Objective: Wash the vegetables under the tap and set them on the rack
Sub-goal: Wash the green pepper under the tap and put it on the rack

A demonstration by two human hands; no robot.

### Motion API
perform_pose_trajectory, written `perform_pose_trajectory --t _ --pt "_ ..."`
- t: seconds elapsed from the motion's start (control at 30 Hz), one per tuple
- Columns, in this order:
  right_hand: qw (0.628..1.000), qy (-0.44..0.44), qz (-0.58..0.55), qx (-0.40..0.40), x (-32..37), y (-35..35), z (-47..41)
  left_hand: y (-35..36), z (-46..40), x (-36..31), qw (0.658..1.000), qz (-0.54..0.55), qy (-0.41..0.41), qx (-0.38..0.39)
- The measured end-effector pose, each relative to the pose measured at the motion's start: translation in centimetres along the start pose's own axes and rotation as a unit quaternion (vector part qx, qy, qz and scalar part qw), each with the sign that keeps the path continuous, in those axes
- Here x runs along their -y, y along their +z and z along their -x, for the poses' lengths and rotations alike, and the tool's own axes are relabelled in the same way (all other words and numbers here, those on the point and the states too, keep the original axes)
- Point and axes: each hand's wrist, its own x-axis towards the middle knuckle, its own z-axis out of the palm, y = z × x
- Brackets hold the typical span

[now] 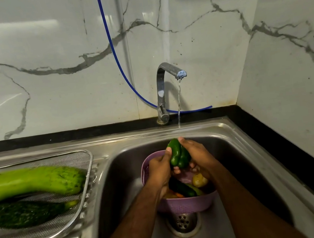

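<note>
The steel sink (pixel 236 148) sits in a black-edged bench (pixel 275 143) against a marble wall. On its left drainboard lies a mesh rack (pixel 47 231) carrying a long pale green gourd (pixel 30 182) and, nearer the camera, a dark green gourd (pixel 23 215) — the two lie side by side. The tap (pixel 163 90) runs; its stream falls toward the rear of the basin. A purple basket (pixel 185 205) stands in the basin just behind the drain (pixel 182 222) and holds a dark cucumber (pixel 181 188), a yellowish vegetable (pixel 199 180) and some orange pieces. Above the basket, the left hand (pixel 159 170) and right hand (pixel 199 157) together clasp a green pepper (pixel 179 155) — fingers curled round it from both sides.
</note>
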Motion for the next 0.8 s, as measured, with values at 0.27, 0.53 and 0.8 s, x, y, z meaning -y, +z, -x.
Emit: perform_pose_trajectory --t 0.27,0.53,0.8 --pt "0.994 0.060 -0.027 0.083 0.2 -1.4 0.1 0.2 0.4 -0.7 0.999 -0.028 -0.038 0.026" --pt "0.994 -0.045 0.034 -0.090 0.2 1.1 -0.4 0.9 0.9 -0.2 0.996 -0.045 -0.038 0.064" --pt "0.995 0.025 -0.096 0.030 -0.5 0.6 -0.9 0.8 0.2 -0.6 0.999 -0.028 -0.038 0.007"
